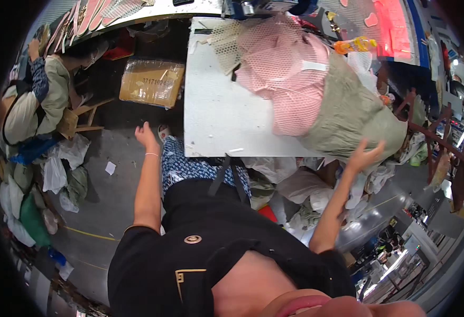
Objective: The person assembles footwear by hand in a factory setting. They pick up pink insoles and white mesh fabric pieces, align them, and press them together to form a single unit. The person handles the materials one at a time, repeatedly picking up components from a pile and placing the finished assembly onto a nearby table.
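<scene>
My right hand [367, 157], its fingers spread, is at the near edge of a grey-green cloth sack [353, 108]. Whether the fingertips touch the cloth I cannot tell. Pink perforated mesh material [297, 108] spills from the sack onto the white tabletop [226, 113]. A paler beige mesh piece [226, 50] lies against the pink heap at its far left. Off the table's left side, over the floor, my left hand [146, 136] is held out with nothing in it and its fingers apart.
A taped cardboard box [152, 82] sits left of the table. An orange-yellow bottle [354, 45] lies beyond the mesh. At far left a co-worker [52, 92] sits near a wooden stool [86, 119]. Bags [65, 169] are piled on the floor; scraps [300, 185] lie under the table.
</scene>
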### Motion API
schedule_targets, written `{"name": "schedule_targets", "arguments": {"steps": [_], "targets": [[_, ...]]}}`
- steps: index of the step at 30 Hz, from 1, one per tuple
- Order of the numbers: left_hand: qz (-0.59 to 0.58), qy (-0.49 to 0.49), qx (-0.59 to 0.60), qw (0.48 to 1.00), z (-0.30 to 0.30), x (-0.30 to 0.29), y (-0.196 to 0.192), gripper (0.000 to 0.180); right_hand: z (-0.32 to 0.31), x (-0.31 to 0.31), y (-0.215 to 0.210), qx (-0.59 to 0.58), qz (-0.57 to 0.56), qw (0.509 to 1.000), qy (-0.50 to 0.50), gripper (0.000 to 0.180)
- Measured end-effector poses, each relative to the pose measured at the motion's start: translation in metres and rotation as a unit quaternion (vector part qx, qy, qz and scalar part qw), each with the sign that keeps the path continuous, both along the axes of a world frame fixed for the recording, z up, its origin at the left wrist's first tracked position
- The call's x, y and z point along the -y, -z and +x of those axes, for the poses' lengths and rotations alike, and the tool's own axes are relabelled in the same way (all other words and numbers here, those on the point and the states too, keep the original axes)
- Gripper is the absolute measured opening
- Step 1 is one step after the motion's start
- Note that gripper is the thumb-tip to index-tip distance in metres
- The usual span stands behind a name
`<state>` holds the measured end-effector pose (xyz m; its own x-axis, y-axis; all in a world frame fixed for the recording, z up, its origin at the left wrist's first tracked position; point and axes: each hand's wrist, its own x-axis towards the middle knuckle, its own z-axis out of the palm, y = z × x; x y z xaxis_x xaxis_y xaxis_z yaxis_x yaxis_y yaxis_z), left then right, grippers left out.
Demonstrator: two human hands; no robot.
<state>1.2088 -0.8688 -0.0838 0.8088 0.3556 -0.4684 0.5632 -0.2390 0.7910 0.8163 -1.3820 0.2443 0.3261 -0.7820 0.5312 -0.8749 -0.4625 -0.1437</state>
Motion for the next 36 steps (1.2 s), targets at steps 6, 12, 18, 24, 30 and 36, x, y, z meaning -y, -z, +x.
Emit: {"name": "schedule_targets", "arguments": {"steps": [6, 12, 18, 24, 30, 36], "targets": [[-0.252, -0.090, -0.229, 0.936, 0.075, 0.012, 0.087, 0.092, 0.029, -0.226, 0.040, -0.188, 0.186, 0.964, -0.030, 0.062], [-0.360, -0.140, -0.273, 0.881, 0.118, 0.027, 0.177, 0.052, 0.061, -0.318, 0.022, -0.259, 0.210, 0.942, 0.032, 0.059], [-0.330, -0.050, -0.255, 0.907, 0.136, -0.076, 0.133, 0.025, 0.180, -0.320, 0.021, -0.246, 0.233, 0.938, -0.077, 0.062], [-0.211, 0.025, -0.167, 0.963, 0.123, -0.226, 0.152, 0.035, 0.255, -0.217, 0.052, -0.240, 0.139, 0.941, -0.192, 0.066], [-0.190, 0.055, -0.158, 0.967, 0.137, -0.280, 0.161, 0.038, 0.227, -0.080, 0.103, -0.490, 0.017, 0.860, -0.144, 0.034], [0.088, 0.012, -0.200, 0.976, 0.119, -0.254, 0.141, 0.053, 0.229, -0.063, 0.055, -0.364, 0.044, 0.911, -0.190, 0.014]]}}
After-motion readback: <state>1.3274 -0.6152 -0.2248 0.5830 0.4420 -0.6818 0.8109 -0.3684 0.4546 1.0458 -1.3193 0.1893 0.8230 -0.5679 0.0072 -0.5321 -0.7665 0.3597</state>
